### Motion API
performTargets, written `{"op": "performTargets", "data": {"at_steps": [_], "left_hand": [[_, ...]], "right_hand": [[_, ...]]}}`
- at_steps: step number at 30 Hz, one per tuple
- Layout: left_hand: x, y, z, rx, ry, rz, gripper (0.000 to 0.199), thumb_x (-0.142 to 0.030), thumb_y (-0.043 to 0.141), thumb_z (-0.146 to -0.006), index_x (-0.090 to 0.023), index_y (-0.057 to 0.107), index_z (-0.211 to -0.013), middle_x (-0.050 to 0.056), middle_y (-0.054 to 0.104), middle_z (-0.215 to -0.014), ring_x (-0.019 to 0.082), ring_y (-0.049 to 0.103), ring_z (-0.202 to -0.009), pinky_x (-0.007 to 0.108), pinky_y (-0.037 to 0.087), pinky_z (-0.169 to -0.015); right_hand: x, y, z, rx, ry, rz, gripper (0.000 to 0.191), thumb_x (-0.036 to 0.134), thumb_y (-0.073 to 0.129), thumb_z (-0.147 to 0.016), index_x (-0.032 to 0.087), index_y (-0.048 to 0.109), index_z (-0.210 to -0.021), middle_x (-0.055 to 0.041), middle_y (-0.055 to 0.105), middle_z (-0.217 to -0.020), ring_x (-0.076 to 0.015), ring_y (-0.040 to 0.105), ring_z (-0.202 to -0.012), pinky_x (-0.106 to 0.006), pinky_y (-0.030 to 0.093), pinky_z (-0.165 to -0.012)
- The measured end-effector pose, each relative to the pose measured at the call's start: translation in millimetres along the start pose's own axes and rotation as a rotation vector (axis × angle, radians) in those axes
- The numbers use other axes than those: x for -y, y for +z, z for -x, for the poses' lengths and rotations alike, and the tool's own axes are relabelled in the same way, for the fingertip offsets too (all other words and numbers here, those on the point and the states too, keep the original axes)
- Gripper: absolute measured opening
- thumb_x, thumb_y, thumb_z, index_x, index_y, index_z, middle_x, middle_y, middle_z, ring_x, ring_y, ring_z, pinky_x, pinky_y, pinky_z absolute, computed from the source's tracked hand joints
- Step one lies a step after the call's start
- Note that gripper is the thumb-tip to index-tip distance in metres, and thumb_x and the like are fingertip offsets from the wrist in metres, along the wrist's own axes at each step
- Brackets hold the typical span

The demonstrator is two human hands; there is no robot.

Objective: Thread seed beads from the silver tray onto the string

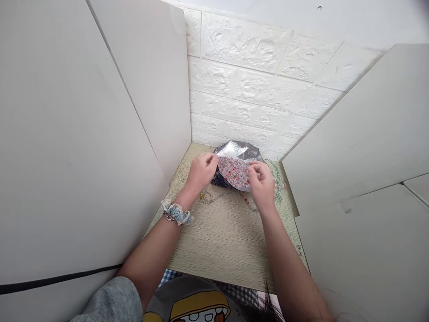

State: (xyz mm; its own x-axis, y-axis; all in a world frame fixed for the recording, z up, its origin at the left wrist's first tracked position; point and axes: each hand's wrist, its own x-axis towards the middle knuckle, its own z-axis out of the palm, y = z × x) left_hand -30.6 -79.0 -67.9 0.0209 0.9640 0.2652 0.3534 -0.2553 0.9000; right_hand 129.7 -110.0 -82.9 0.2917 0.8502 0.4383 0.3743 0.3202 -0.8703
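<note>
A bag with a shiny silver lining (234,150) lies wide open against the back wall. Inside it is a heap of small pink, red and clear beads (233,172). At the bag's left edge is my left hand (202,169), its thumb and fingers pinched together. My right hand (262,181) is closed in a similar pinch by the bag's right edge. What either pinch holds is too small to make out. In front of the bag a thin strand of beads (214,197) curves over the tabletop, and red beads (246,201) lie near my right wrist.
Pale green bead strands (278,179) lie right of the bag on the wood-grain table (221,241). White panels rise close on the left (134,58) and right (362,147). A white brick-pattern wall (248,80) stands behind. Small shiny bits (299,249) sit at the table's right edge.
</note>
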Motion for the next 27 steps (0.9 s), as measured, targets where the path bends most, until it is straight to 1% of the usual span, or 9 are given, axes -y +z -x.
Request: {"op": "performTargets", "data": {"at_steps": [3, 6, 9, 12, 17, 20, 24, 26, 27], "left_hand": [[-5, 6.3, 2, 0.247, -0.058, 0.368, 0.031, -0.038, 0.04, -0.077, -0.016, 0.052, -0.096, 0.006, 0.058, -0.095, 0.014, 0.053, -0.081, 0.026, 0.038, -0.074], [-7, 11.3, 5, 0.476, -0.198, 0.652, 0.039, -0.042, 0.038, -0.078, -0.018, 0.043, -0.108, 0.007, 0.058, -0.094, 0.012, 0.054, -0.079, 0.025, 0.04, -0.07], [-6, 13.6, 7, 0.601, -0.252, 0.712, 0.041, -0.045, 0.039, -0.077, -0.018, 0.045, -0.107, 0.003, 0.057, -0.078, 0.009, 0.052, -0.064, 0.021, 0.04, -0.057], [-6, 13.4, 8, 0.651, -0.245, 0.621, 0.04, -0.047, 0.042, -0.075, -0.015, 0.051, -0.096, -0.001, 0.049, -0.06, 0.006, 0.043, -0.048, 0.017, 0.031, -0.042], [-13, 8.2, 8, 0.671, -0.165, 0.387, 0.032, -0.043, 0.049, -0.072, -0.012, 0.054, -0.066, -0.005, 0.034, -0.044, 0.003, 0.026, -0.038, 0.018, 0.016, -0.036], [-19, 5.8, 9, 0.63, -0.144, 0.309, 0.029, -0.038, 0.05, -0.071, -0.012, 0.057, -0.066, -0.007, 0.027, -0.04, 0.003, 0.021, -0.038, 0.019, 0.016, -0.038], [-21, 5.7, 9, 0.584, -0.124, 0.253, 0.026, -0.036, 0.05, -0.071, -0.012, 0.059, -0.066, -0.006, 0.03, -0.041, 0.004, 0.023, -0.039, 0.02, 0.019, -0.04], [-19, 5.9, 9, 0.547, -0.119, 0.223, 0.027, -0.038, 0.05, -0.071, -0.013, 0.059, -0.068, -0.006, 0.033, -0.043, 0.004, 0.025, -0.04, 0.02, 0.02, -0.041], [-18, 5.8, 9, 0.535, -0.118, 0.214, 0.028, -0.039, 0.049, -0.071, -0.013, 0.059, -0.068, -0.005, 0.033, -0.043, 0.004, 0.025, -0.04, 0.02, 0.02, -0.041]], "right_hand": [[7, 7, 9, 0.089, -0.271, 0.231, 0.01, 0.024, 0.047, -0.074, 0.02, 0.056, -0.071, -0.0058, 0.051, -0.103, -0.0181, 0.046, -0.099, -0.038, 0.037, -0.085], [12, 13, 15, 0.137, -0.439, 0.356, 0.01, 0.023, 0.047, -0.075, 0.022, 0.057, -0.073, -0.0052, 0.047, -0.113, -0.0205, 0.041, -0.106, -0.042, 0.03, -0.09], [13, 16, 18, 0.153, -0.513, 0.409, 0.011, 0.021, 0.046, -0.075, 0.022, 0.057, -0.075, -0.0045, 0.045, -0.117, -0.0206, 0.039, -0.108, -0.041, 0.029, -0.091], [13, 15, 19, 0.133, -0.515, 0.42, 0.012, 0.021, 0.045, -0.076, 0.023, 0.057, -0.077, -0.0051, 0.045, -0.116, -0.0206, 0.039, -0.107, -0.041, 0.028, -0.091], [12, 9, 13, 0.001, -0.373, 0.308, 0.01, 0.023, 0.044, -0.076, 0.02, 0.053, -0.073, -0.007, 0.047, -0.111, -0.02, 0.042, -0.106, -0.042, 0.03, -0.09], [15, 7, 9, -0.037, -0.289, 0.219, 0.01, 0.023, 0.043, -0.076, 0.019, 0.052, -0.072, -0.0069, 0.049, -0.108, -0.019, 0.042, -0.106, -0.041, 0.031, -0.091], [31, -3, 16, -0.079, -0.184, -0.008, 0.014, 0.029, 0.045, -0.076, 0.022, 0.057, -0.077, -0.0039, 0.051, -0.109, -0.0189, 0.043, -0.107, -0.041, 0.029, -0.095], [40, -15, 24, -0.139, 0.01, -0.276, 0.017, 0.036, 0.047, -0.076, 0.027, 0.057, -0.085, -0.0017, 0.053, -0.106, -0.0196, 0.045, -0.106, -0.042, 0.034, -0.093], [43, -21, 29, -0.148, 0.194, -0.454, 0.019, 0.039, 0.046, -0.076, 0.031, 0.055, -0.09, -0.001, 0.054, -0.104, -0.0196, 0.047, -0.104, -0.042, 0.038, -0.089]]}}
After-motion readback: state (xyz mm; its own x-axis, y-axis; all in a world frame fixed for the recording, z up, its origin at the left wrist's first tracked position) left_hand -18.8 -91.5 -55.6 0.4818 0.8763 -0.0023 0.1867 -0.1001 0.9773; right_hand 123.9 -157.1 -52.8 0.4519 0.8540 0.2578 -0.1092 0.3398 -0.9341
